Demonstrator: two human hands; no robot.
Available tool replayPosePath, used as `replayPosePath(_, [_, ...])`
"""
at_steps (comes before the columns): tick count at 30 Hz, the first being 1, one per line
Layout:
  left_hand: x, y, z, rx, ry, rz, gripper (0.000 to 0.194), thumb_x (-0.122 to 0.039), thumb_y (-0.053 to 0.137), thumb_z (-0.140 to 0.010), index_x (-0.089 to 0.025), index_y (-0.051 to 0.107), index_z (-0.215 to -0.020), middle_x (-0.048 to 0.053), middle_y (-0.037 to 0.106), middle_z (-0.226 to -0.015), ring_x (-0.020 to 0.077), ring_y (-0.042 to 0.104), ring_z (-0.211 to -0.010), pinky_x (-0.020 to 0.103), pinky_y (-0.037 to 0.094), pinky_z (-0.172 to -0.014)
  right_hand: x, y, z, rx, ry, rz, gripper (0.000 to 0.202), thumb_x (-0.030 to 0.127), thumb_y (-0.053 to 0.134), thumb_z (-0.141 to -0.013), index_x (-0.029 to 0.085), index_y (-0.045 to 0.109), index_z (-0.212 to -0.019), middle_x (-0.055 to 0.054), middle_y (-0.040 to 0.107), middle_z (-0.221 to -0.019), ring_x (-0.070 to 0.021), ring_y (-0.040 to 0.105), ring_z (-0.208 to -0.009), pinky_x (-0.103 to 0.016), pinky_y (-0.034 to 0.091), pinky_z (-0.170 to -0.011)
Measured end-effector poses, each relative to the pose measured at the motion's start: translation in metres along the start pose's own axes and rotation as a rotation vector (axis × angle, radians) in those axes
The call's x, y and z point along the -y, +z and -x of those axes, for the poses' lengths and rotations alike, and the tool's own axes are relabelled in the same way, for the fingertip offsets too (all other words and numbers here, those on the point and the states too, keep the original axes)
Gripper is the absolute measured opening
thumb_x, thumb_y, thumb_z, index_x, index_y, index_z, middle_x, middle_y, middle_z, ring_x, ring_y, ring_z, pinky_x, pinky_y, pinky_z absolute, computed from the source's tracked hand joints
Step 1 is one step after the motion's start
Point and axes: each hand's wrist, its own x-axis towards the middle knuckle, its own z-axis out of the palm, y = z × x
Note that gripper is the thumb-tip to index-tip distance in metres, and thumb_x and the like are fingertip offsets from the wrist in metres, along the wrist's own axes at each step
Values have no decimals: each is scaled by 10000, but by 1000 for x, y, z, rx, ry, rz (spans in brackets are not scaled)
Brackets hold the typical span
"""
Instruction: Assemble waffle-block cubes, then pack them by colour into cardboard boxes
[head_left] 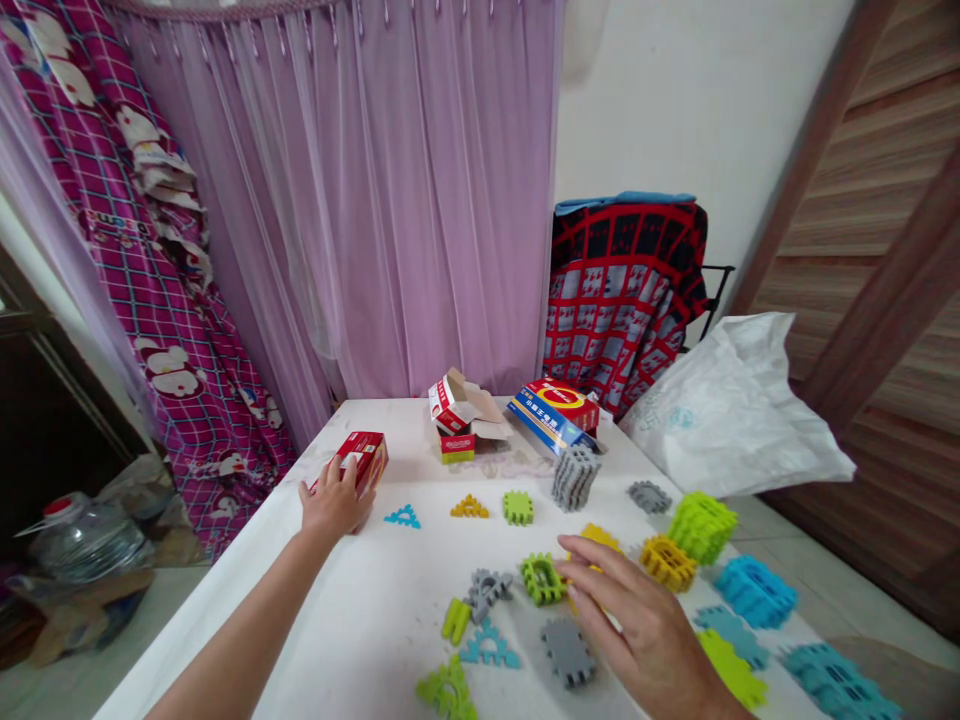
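Observation:
My left hand [334, 505] grips a small red box [365, 458] at the table's left side, fingers on its top and thumb along its near side. My right hand [630, 610] hovers at the lower right with fingers stretched out, partly hiding yellow interlocking pieces [600, 537]. Just left of its fingertips sits a green block [541, 580]; below them lies a grey square piece [568, 650]. Nearby are a grey notched piece [489, 592], a blue triangular piece [490, 645] and a small green piece [455, 621]. Whether my right fingertips touch the yellow pieces I cannot tell.
An open carton [454, 405] and a red and blue box [559, 410] stand at the back of the white table [330, 620]. A grey stack [576, 478], green stack [701, 527] and blue stack [757, 590] stand rightward. A white bag [720, 420] borders the right edge.

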Motion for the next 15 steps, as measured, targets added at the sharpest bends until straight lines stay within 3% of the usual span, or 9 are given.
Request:
replayPosePath(3, [5, 15, 28, -196, 119, 113, 614, -400, 395, -904, -132, 388, -1456, 210, 382, -1534, 326, 337, -1427, 557, 276, -1141, -28, -11, -4, -1, 48, 36, 236, 221, 539, -916, 263, 730, -1049, -68, 722, -1135, -197, 711, -965, -297, 589, -843])
replayPosePath(7, [1, 49, 69, -427, 281, 384, 545, -345, 389, -920, -233, 384, -1453, 149, 474, -1478, 282, 422, -1379, 480, 347, -1137, -79, -21, -20, -29, 186, 71, 257, 283, 507, -915, 251, 745, -1007, -57, 740, -1067, -205, 703, -965, -338, 567, -886])
replayPosePath(12, [-4, 86, 89, -495, 275, 533, 545, -338, 413, -925, -281, 339, -1462, 141, 549, -1387, 284, 526, -1288, 488, 428, -1084, -156, -18, -57, 9, 595, 137, 315, 307, 490, -870, 234, 737, -1051, -58, 741, -1086, -208, 700, -921, -305, 562, -780])
replayPosePath(15, [-1, 98, 87, -520, 204, 571, 539, -349, 407, -932, -284, 333, -1462, 149, 568, -1354, 297, 569, -1236, 496, 479, -1031, -197, -8, -83, 106, 793, 245, 373, 274, 491, -867, 232, 684, -1183, -55, 723, -1159, -207, 687, -987, -293, 531, -844])
